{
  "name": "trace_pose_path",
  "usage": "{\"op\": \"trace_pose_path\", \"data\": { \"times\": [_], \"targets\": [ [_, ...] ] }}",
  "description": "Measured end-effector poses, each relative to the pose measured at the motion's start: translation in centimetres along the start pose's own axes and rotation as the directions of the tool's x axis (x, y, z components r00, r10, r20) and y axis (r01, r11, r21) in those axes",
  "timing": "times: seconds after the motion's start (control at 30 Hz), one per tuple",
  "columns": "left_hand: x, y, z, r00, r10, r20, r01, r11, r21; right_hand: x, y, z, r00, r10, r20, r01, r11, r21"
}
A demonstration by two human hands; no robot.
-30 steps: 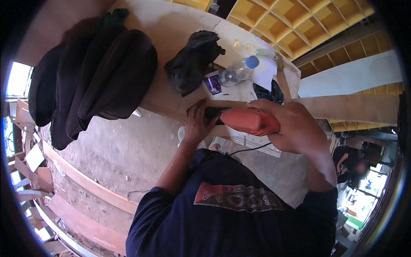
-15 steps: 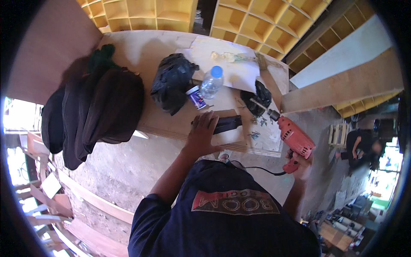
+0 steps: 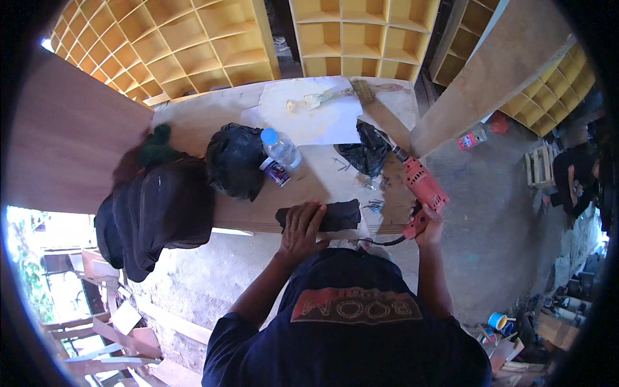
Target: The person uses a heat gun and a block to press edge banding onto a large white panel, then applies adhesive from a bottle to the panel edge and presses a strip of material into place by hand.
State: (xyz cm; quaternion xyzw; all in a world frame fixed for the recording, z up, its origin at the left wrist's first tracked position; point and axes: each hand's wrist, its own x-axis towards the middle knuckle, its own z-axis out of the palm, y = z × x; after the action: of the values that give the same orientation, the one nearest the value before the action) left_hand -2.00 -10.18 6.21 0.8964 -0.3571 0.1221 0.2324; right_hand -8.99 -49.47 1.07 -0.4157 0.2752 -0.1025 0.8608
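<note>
A red corded drill, held in the right hand, slants bit-first across the right side of the bench, while a dark oblong bundle lies along the bench's near edge under the left hand.

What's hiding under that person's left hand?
A long, dark piece; both its ends show beside the left hand. The part right under the hand is covered, and so is anything beneath the piece.
</note>
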Motion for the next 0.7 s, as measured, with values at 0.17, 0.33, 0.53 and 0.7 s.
{"op": "trace_pose_path", "data": {
  "times": [0.17, 0.33, 0.53, 0.7],
  "targets": [
    [1.7, 1.1, -2.1, 0.972, 0.017, -0.233, -0.016, 1.000, 0.009, 2.0, 1.3, 0.2, 0.991, 0.098, 0.089, -0.110, 0.984, 0.143],
    [3.6, 2.6, -3.5, 0.916, 0.022, -0.400, -0.043, 0.998, -0.043, 2.7, 2.5, 0.2, 0.998, -0.032, -0.052, 0.026, 0.992, -0.123],
    [5.7, 4.0, -4.1, 0.928, -0.098, -0.360, 0.026, 0.980, -0.199, -0.6, -3.1, 2.7, 0.938, -0.343, -0.054, 0.000, 0.156, -0.988],
    [9.2, 6.9, -4.1, 0.969, -0.202, -0.145, 0.155, 0.946, -0.284, -7.5, -4.1, 9.3, 0.832, -0.300, 0.466, 0.544, 0.605, -0.582]
  ]
}}
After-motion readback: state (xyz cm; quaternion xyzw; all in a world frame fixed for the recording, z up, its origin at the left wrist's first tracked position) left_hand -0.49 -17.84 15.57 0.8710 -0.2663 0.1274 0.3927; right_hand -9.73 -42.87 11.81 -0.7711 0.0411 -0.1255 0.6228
